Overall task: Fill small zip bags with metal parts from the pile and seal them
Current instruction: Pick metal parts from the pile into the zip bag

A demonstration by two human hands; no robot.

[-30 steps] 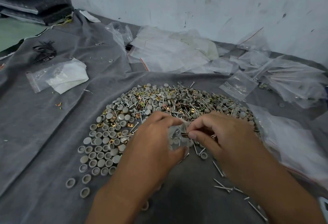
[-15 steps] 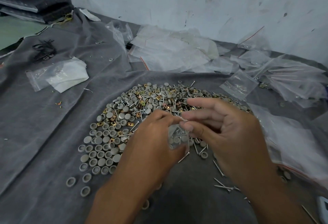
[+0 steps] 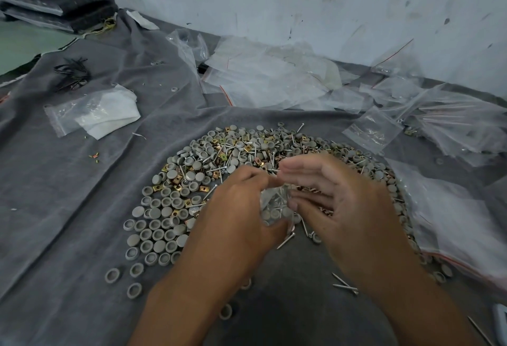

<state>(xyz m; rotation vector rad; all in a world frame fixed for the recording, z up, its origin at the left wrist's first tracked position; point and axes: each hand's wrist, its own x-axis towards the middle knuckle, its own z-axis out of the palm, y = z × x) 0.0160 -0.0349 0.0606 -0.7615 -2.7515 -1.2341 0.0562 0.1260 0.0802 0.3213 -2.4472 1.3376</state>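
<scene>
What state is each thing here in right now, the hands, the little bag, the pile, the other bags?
Left hand: grips the small zip bag.
Right hand: fingers relaxed, beside the bag's mouth, holding nothing visible.
Small zip bag: partly filled, screws inside; seal hidden.
Pile of parts: loose, spread on the grey cloth.
Spare bags: heaped by the wall.

Single head-worn view, aimed forward and down

The scene is seen from above and close behind the left hand (image 3: 233,216) and right hand (image 3: 348,208), over the pile (image 3: 192,181) on the grey cloth (image 3: 68,222), toward the wall (image 3: 301,2)
</scene>
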